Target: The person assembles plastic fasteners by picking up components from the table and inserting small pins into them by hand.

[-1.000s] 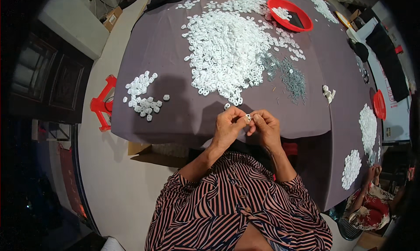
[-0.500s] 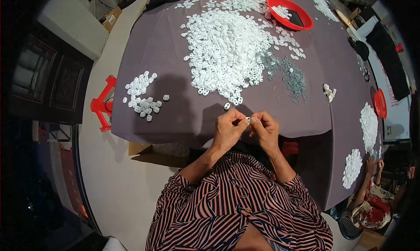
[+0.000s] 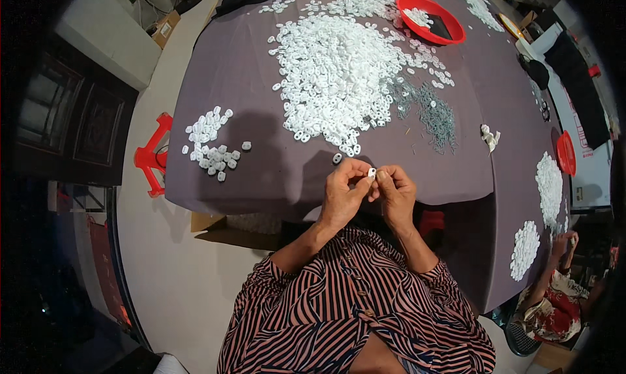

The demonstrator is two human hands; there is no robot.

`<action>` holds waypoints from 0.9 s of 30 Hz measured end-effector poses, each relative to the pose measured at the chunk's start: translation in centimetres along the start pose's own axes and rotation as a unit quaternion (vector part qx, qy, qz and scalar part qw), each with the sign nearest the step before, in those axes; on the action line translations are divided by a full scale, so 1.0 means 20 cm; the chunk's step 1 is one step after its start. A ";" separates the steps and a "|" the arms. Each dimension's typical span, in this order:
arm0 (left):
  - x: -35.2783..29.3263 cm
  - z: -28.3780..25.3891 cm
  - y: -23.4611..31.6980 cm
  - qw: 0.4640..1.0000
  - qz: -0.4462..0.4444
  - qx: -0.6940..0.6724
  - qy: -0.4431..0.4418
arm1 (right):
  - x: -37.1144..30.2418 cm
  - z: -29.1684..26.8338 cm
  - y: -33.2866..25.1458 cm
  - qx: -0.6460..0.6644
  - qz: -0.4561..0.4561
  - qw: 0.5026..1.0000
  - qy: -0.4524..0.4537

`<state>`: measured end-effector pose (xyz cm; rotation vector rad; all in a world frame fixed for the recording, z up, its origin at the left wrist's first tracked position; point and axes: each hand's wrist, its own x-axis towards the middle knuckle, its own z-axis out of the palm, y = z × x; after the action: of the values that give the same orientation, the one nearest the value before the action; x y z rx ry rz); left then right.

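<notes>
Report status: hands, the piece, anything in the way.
Left hand and right hand together, pinching one small white piece at the table edge. Big white pile beyond, apart. Nothing blocking.

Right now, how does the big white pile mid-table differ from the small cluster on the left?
The big white pile is far larger and densely heaped; the small cluster is sparse, its pieces mostly lying apart. The pile sits beside grey metal pins; the cluster lies alone near the table's left edge. Both are small white plastic pieces on the purple cloth.
</notes>
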<state>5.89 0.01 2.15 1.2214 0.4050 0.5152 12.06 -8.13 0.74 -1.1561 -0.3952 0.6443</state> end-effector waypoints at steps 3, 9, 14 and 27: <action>0.01 -0.03 -0.03 0.999 0.018 0.022 0.014 | 0.00 -0.01 -0.01 -0.007 -0.013 1.000 -0.018; -0.01 -0.07 -0.01 0.975 -0.141 -0.162 -0.064 | 0.04 -0.02 -0.08 -0.037 0.054 0.997 -0.049; -0.01 -0.10 -0.08 0.898 -0.229 -0.354 -0.123 | 0.06 -0.06 -0.05 -0.040 0.051 0.981 -0.181; -0.06 -0.05 -0.07 0.998 -0.051 -0.041 -0.009 | 0.05 -0.05 -0.03 -0.065 0.064 0.989 -0.118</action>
<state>4.61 -0.23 0.59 1.1196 0.4246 0.4287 13.56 -8.41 0.85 -1.2408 -0.5747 0.8829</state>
